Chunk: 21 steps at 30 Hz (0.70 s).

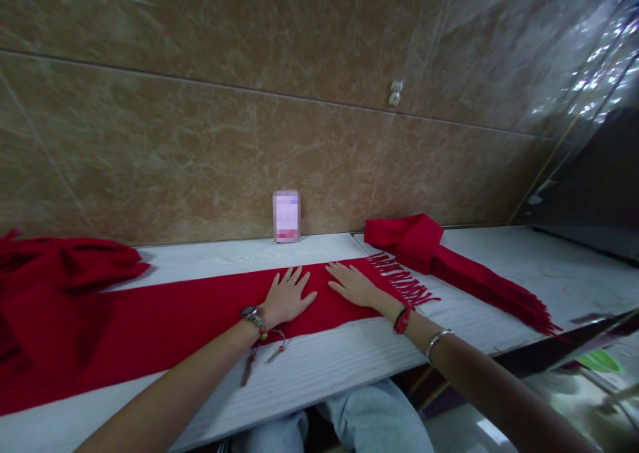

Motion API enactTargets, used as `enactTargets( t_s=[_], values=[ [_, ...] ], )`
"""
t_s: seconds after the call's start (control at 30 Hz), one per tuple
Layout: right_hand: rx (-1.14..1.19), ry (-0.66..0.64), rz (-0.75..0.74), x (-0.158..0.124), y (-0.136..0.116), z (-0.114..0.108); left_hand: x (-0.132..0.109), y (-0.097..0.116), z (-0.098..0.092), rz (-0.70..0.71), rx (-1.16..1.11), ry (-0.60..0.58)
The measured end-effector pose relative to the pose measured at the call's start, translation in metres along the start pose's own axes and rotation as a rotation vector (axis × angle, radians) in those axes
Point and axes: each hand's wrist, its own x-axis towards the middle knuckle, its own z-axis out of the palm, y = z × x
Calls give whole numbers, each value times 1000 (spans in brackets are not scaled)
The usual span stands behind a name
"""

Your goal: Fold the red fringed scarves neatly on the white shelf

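A long red scarf (200, 313) lies spread across the white table, its tasselled end (402, 280) towards the right. My left hand (288, 299) rests flat on the cloth with fingers spread. Just to its right, my right hand (352, 285) also lies flat on the scarf, close to the fringe, fingers stretched out. Neither hand grips anything. Behind and right of the fringe sits a second red scarf (404, 238), folded over itself, with its fringed end pointing to the front right. At the far left, red fabric (64, 267) is bunched in a heap.
A phone-like rectangle (286, 217) with a blurred face leans on the brown tiled wall (200, 140) at the back of the white table (309, 366). A small white fitting (395, 92) is on the wall. A dark bulky object (594, 180) stands at the right.
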Motion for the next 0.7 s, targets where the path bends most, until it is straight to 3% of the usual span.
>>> enactTargets(
  t_s=[0.13,0.23,0.4,0.53,0.6,0.7],
  values=[
    [9,-21,16,-4,8,-4,-34,-41,-5,-100,55,13],
    [16,-8,42,0,5,-10,-55,-56,-13,-233,92,28],
    [53,115,-5,2,-31,-22,-59,-38,-17,-196,57,-27],
    [84,36,-116,-16,-57,-21,-58,-33,-12,-181,70,-50],
    [50,-10,-107,-29,-52,-18,-58,-36,-10,-181,77,-37],
    [-24,-14,-20,-52,-21,-15,-59,-40,-9,-171,78,-34]
  ],
)
